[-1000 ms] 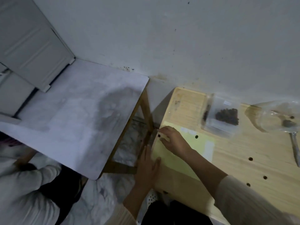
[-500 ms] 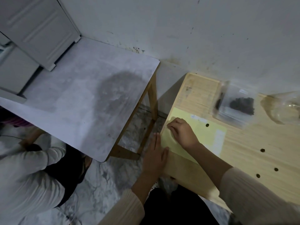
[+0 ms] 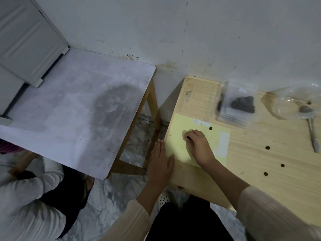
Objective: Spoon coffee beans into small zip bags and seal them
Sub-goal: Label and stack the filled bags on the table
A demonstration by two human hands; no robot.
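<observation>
The right hand [image 3: 199,146] rests knuckles-up on a pale yellow sheet [image 3: 175,136] that lies flat at the near left corner of the wooden tabletop [image 3: 260,164], its fingers curled down with the tips pressed together against the sheet, as if pinching or picking at something thin there; whether anything is actually caught between them I cannot tell, since the fingertips hide it and any clear film on the yellow would barely show. The left hand [image 3: 160,164] lies flat and open, grasping nothing, along the tabletop's left edge, its thumb touching the sheet's border, which reads as bracing the sheet so it does not slide while the other hand works. The task's things sit well apart from both hands, toward the wall: a stack of small zip bags [image 3: 234,105] with a dark heap of coffee beans [image 3: 243,103] in the top one, and just beside it a clear glass bowl [image 3: 293,103] with a metal spoon [image 3: 311,126] whose head rests inside and whose handle trails onto the wood. A few single beans lie scattered on the tabletop. Nothing blocks the reach to the bags. To the left, a grey side table [image 3: 78,108] stands apart across a gap of marble floor, with another person [image 3: 26,197] crouched below it.
</observation>
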